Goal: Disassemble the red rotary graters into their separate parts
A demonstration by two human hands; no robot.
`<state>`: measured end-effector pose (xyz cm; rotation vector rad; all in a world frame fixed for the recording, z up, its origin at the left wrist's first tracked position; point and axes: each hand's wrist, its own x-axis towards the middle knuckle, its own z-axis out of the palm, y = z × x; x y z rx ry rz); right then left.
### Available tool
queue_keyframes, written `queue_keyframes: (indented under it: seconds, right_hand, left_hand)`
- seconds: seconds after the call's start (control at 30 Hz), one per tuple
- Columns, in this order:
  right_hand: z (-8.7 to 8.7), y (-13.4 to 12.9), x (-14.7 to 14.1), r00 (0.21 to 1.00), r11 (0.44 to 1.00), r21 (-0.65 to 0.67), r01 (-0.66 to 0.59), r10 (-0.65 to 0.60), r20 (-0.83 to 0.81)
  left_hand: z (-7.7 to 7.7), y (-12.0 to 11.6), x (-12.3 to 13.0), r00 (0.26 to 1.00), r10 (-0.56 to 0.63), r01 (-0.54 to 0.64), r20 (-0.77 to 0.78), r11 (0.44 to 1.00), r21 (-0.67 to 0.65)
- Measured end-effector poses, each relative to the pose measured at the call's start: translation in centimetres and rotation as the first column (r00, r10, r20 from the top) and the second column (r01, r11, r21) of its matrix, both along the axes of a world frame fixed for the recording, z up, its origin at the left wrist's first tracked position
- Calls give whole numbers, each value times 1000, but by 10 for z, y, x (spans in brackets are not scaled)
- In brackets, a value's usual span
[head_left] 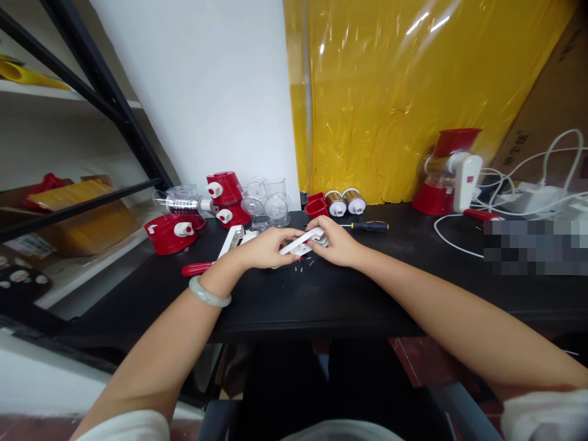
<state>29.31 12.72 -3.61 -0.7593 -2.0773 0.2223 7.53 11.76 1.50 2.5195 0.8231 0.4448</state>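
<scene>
A long white plastic casing [303, 243] is gripped between my two hands above the black table, tilted, with its right end higher. My left hand [269, 247] closes on its left end, and my right hand [337, 243] pinches its right end. Small screws [302, 269] lie on the table just below. A screwdriver [370, 226] with a dark and yellow handle rests behind my right hand. Near my left wrist are a white crank arm [229, 242] and its red handle [196, 269]. The underside of the casing is partly hidden by my fingers.
Red grater bases [168, 235], clear plastic hoppers [275, 202], metal grating drums [353, 201] and small red parts [316, 207] line the back of the table [294, 306]. An assembled rotary grater [448, 177] stands right, beside white cables [505, 177]. Black shelving [119, 116] borders the left.
</scene>
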Motion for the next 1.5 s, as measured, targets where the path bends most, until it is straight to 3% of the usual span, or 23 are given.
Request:
queue_keyframes:
  seconds: [0.33,1.33,1.5]
  right_hand:
    - [-2,0,0,994,994,14,-110,110,24]
    - [2,-5,-1,988,997,-30,-75,78,132]
    - [3,-5,-1,992,997,-6,-76,77,97]
  left_hand:
    - [-1,2,-2,996,21,-15,-84,998,63]
    - [3,-4,2,993,5,-7,-119,1000,-19]
    - [4,-1,1,994,-42,48,-102,997,57]
